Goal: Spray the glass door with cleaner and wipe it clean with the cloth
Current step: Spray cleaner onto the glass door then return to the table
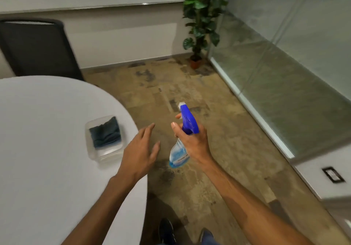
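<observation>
One-handed, with right hand [191, 140] wrapped round spray bottle [179, 155] neck and left hand [141, 153] fingers [149, 130] straight, slightly apart: face the glass [284, 64], level the nozzle [181, 104], squeeze evenly.

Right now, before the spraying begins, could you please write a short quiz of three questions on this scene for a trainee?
1. True or false: the right hand grips the spray bottle.
2. Fill the gap: the left hand, its fingers straight, holds ____.
3. Where does the dark blue cloth lie?
A) in the left hand
B) under the spray bottle
C) in the clear plastic container on the white table

Key: 1 true; 2 nothing; 3 C.
</observation>
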A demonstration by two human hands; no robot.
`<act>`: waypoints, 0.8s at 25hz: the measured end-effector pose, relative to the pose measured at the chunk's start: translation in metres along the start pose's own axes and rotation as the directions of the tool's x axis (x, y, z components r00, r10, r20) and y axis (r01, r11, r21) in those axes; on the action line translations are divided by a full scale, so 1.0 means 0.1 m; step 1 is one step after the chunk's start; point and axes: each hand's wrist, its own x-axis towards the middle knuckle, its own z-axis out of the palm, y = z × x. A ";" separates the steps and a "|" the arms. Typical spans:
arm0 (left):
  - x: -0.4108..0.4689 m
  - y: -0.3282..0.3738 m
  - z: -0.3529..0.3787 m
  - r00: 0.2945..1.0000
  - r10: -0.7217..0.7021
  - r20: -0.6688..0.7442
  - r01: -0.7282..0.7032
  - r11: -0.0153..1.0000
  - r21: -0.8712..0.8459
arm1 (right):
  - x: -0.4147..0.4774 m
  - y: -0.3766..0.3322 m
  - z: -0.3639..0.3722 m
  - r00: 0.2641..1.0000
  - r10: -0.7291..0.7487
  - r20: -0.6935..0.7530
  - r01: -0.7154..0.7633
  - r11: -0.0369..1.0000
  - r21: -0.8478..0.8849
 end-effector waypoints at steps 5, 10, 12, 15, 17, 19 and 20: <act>0.08 0.74 0.49 0.971 0.216 0.104 -0.213 0.976 -0.042 | -0.30 0.14 -0.98 0.963 0.016 -0.267 -0.026 0.999 -0.035; -0.14 1.69 1.05 0.895 0.401 0.193 -0.393 0.916 -0.084 | -0.91 0.27 -2.05 0.877 0.022 -0.479 -0.056 0.997 -0.057; -0.32 2.09 1.27 0.865 0.454 0.215 -0.442 0.891 -0.103 | -1.19 0.33 -2.48 0.831 0.031 -0.556 -0.070 0.996 -0.048; -0.71 2.69 1.59 0.817 0.517 0.255 -0.498 0.856 -0.139 | -1.68 0.42 -3.12 0.765 0.033 -0.644 -0.070 0.997 -0.032; -0.98 3.06 1.80 0.773 0.570 0.278 -0.541 0.822 -0.179 | -2.02 0.47 -3.52 0.722 0.020 -0.692 -0.062 0.997 -0.035; -1.24 3.44 2.03 0.725 0.620 0.300 -0.586 0.784 -0.204 | -2.39 0.51 -3.91 0.670 0.009 -0.743 -0.071 0.996 -0.053; -1.35 3.61 2.15 0.700 0.645 0.308 -0.609 0.764 -0.214 | -2.56 0.52 -4.09 0.641 0.006 -0.768 -0.087 0.994 -0.065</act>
